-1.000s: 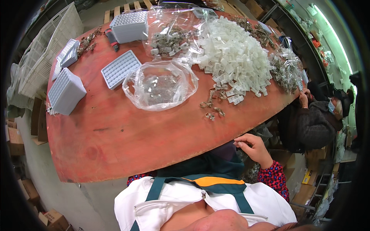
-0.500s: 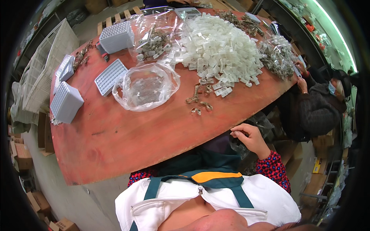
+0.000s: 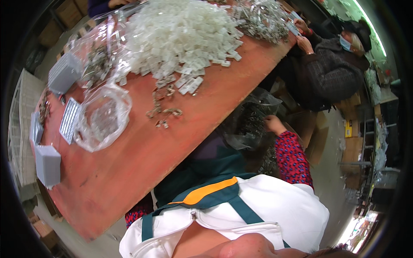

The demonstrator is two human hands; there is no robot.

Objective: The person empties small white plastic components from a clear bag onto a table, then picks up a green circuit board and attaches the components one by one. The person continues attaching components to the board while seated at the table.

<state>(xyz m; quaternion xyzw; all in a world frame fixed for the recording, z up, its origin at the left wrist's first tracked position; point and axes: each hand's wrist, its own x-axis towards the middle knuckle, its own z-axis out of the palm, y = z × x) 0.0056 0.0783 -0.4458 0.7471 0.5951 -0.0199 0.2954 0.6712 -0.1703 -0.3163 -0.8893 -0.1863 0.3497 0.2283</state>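
Below the table edge, on my right: my right hand (image 3: pixel 272 124) reaches down into a clear plastic bag (image 3: pixel 249 124) of small metal parts that sits under the table's edge.
Right fingers: curled at the bag's mouth, touching the plastic; whether they pinch a part I cannot tell.
Left hand: out of sight; only a bit of patterned sleeve (image 3: pixel 137 212) shows below the table.
Table (image 3: pixel 129 172): reddish-brown board, tilted across the view.
On the table: a big heap of white plastic pieces (image 3: pixel 180 36), a few loose metal clips (image 3: pixel 165 112) near its lower edge, and an open clear bag (image 3: pixel 101 118) just beside them.
Far left: grey trays (image 3: pixel 48 165) near the table's end.
Across the table: another person in a dark coat (image 3: pixel 331 71) handles metal parts.
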